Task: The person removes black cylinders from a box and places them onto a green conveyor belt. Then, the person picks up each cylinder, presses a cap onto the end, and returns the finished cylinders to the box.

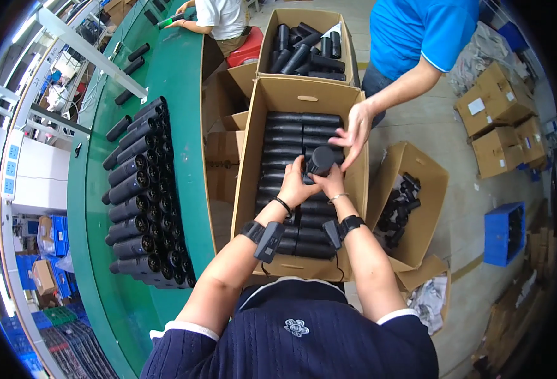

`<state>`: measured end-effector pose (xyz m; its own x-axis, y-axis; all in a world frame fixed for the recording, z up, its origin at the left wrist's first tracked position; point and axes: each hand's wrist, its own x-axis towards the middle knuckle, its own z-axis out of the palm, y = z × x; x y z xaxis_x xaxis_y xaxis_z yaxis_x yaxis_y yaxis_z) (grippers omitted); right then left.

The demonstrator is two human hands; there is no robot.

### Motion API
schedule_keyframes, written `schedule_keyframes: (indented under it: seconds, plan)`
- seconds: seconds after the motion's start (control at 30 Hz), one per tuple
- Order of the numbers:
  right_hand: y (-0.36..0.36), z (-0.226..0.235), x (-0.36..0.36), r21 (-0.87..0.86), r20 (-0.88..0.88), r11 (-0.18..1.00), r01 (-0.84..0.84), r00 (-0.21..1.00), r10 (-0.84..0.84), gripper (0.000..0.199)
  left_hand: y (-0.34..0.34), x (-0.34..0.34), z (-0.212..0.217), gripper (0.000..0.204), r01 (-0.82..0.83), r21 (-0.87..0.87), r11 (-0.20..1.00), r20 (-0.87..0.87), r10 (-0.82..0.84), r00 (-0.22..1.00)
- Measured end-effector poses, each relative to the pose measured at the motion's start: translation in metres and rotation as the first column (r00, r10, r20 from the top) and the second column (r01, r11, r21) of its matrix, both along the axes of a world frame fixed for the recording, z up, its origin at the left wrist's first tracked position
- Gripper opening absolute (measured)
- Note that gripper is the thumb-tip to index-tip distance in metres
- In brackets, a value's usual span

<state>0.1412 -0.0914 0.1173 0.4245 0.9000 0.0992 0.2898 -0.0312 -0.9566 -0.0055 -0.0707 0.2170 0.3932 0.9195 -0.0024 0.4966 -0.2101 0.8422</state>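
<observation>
A black cylinder (322, 162) is tipped so its round end faces up, above the open cardboard box (307, 90) in front of me. My right hand (333, 182) grips its lower part from the right. On the other side, my left hand (295, 186) has its fingers curled against the cylinder and its thumb under it. Rows of black cylinders (283, 140) lie side by side below my hands, partly hidden by them. A co-worker's hand (355, 134) reaches in from the right, fingers spread, close to the held cylinder.
On the green table (187, 189) at left, black cylinders (141, 208) are stacked. Another box (267, 47) of cylinders stands beyond mine. At right are a box (433, 183) with small black parts and a blue crate (493, 237). A co-worker in blue (411, 38) stands close by.
</observation>
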Motion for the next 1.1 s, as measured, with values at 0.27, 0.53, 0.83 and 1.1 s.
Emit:
schedule_keyframes:
  seconds: [0.27,0.53,0.83,1.1]
  plan:
    - [-0.044,0.099,-0.026,0.107,-0.171,0.906,-0.409,0.891,0.422,0.063,-0.033,-0.037,0.03,0.066,0.05,0.057,0.997,0.385,-0.068,0.92]
    - [-0.092,0.191,-0.071,0.142,0.112,0.846,-0.514,0.857,0.503,0.057,-0.079,-0.081,0.052,0.063,-0.017,0.156,0.988,0.283,-0.028,0.959]
    - [-0.104,0.207,-0.113,0.013,-0.593,0.793,-0.609,0.634,0.497,0.023,-0.147,-0.141,0.094,0.062,-0.114,0.099,0.989,0.3,0.08,0.951]
    - [-0.159,0.22,-0.235,0.046,-0.446,0.379,-0.924,0.32,0.836,0.065,-0.243,-0.255,0.113,0.054,-0.324,-0.201,0.925,0.274,0.37,0.887]
